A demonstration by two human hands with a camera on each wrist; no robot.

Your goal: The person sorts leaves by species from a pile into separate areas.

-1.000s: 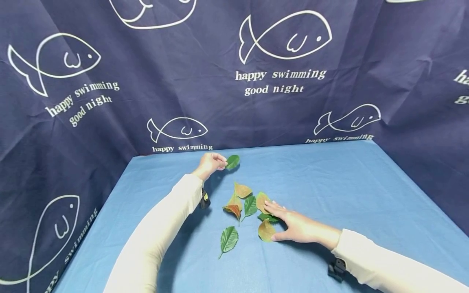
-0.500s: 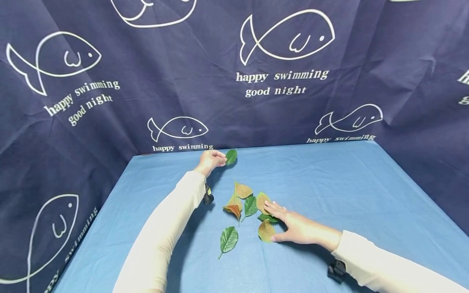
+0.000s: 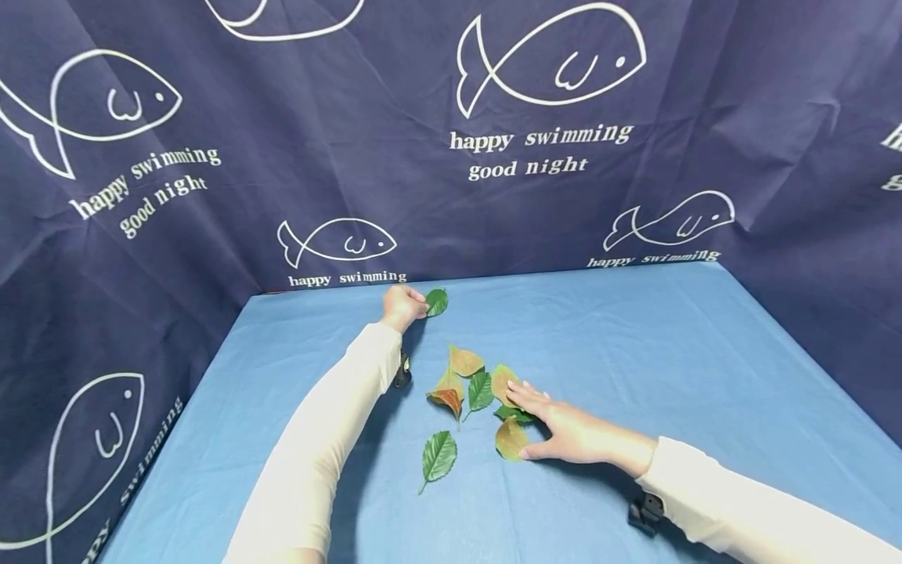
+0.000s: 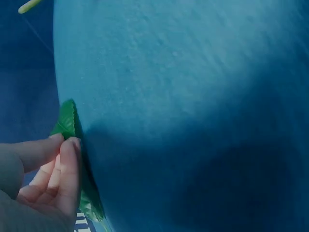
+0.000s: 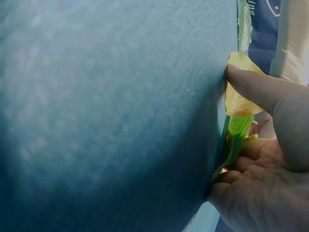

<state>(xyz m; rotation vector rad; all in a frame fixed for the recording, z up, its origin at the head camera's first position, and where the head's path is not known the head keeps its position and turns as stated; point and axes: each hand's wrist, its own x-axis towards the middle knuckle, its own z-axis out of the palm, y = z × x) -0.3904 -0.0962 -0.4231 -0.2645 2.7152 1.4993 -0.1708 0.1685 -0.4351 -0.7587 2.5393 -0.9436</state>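
Observation:
My left hand (image 3: 403,305) reaches to the far side of the blue table and pinches a small green leaf (image 3: 436,301) by its edge; the left wrist view shows that leaf (image 4: 72,145) between thumb and fingertips (image 4: 67,159). My right hand (image 3: 557,427) lies flat on a cluster of leaves near the middle, its straight fingers over a green leaf (image 3: 509,413) and its thumb on a yellow-brown leaf (image 3: 509,440). In the right wrist view the thumb (image 5: 256,87) presses the yellow leaf (image 5: 239,101) down.
Several more leaves lie left of my right hand: a tan one (image 3: 464,361), a red-tipped one (image 3: 448,395), a green one (image 3: 481,389), and a single green leaf (image 3: 438,456) nearer me. A dark blue fish-print curtain (image 3: 493,157) walls the blue table (image 3: 669,352).
My left hand has carried the green leaf farther away from the cluster, toward the table's back edge. The right hand stays flat on the leaves.

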